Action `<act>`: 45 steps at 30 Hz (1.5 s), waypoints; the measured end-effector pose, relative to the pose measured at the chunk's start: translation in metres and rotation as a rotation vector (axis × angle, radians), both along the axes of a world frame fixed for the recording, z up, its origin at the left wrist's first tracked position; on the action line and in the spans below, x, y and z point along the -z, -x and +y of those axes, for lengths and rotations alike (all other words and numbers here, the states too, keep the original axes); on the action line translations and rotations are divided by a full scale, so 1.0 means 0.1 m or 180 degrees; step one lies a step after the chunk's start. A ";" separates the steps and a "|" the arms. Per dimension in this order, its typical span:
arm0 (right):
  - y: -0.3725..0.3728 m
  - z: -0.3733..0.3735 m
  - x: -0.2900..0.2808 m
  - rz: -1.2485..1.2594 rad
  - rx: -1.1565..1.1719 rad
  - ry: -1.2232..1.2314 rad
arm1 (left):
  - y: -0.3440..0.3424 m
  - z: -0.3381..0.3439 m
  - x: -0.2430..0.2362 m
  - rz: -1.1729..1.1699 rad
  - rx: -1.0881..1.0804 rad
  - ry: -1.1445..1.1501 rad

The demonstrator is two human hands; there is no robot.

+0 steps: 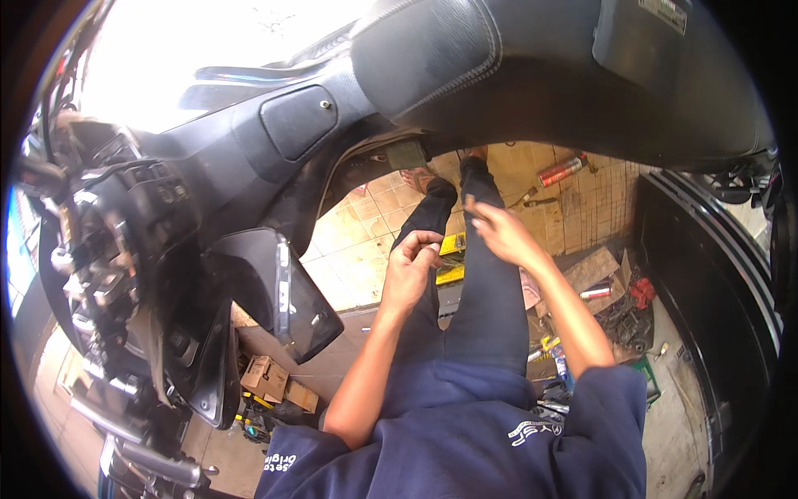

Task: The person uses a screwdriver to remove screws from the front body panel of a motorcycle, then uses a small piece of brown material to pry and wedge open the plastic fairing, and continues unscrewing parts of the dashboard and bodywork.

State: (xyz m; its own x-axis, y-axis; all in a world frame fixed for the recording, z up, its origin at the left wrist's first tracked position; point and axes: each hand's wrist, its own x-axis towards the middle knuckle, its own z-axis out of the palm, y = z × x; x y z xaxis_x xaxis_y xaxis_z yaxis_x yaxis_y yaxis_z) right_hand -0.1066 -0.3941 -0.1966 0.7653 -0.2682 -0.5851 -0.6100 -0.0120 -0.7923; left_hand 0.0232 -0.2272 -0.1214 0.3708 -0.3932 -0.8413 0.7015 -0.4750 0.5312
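Note:
My left hand (409, 268) is closed above my lap, thumb and fingertips pressed together. Whatever may be between them is too small to make out. To the right, my right hand (505, 235) is raised over my right leg with its fingers stretched out and nothing visible in it. The two hands are apart and neither touches the large black scooter (224, 133) in front of me. Its padded seat (428, 54) arches over my feet, and a small lidded panel (299, 121) is set into its body. Between my legs shows something yellow (451, 244), partly hidden.
A red spray can (562, 170) lies on the tiled floor (341, 249). Flattened cardboard (590, 270), tools and dark parts lie to my right, beside a tall black cabinet-like panel (698, 274). Small cardboard boxes (264, 378) sit at lower left, near the scooter's handlebar parts (108, 283).

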 end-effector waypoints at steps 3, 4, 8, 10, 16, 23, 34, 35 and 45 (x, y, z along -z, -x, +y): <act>-0.02 0.30 1.27 0.0382 -0.0299 0.1426 | 0.20 0.25 0.28 0.0058 0.0130 -0.0349; -0.09 0.29 1.56 0.0449 -0.0698 0.2635 | 0.24 0.36 0.35 0.0055 0.0186 -0.0491; -0.59 -0.03 2.08 0.0567 -0.0703 0.2118 | 0.36 0.75 0.59 -0.0040 0.0154 -0.0775; -0.55 -0.07 2.47 0.0051 -0.0377 0.2569 | 0.43 0.82 0.73 -0.0035 0.0079 -0.0771; -0.28 -0.04 2.18 -0.0207 -0.0710 0.2626 | 0.62 0.86 0.88 -0.0373 -0.0341 -0.0930; 1.51 -0.14 1.53 0.0368 0.0385 0.2080 | 0.94 0.74 0.96 -0.0376 -0.0340 -0.0468; 4.29 2.23 2.59 0.2599 0.3229 -0.0011 | 1.26 0.19 1.10 -0.0099 0.1357 -0.0354; 4.52 2.71 2.70 0.2631 0.3657 -0.0249 | 1.31 0.14 1.16 -0.0089 0.1673 -0.0566; 2.73 4.86 3.36 0.2520 0.4598 -0.1925 | 0.72 0.53 1.89 -0.2850 0.5835 -0.0590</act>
State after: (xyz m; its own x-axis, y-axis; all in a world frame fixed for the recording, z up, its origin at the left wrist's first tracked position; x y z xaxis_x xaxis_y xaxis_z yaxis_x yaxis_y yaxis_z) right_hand -0.3792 0.0920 -0.5328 -0.3620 -0.0387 -0.9314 -0.0717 0.9973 -0.0136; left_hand -0.0490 -0.1747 -0.3102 -0.0299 -0.6577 -0.7527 -0.9332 -0.2514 0.2567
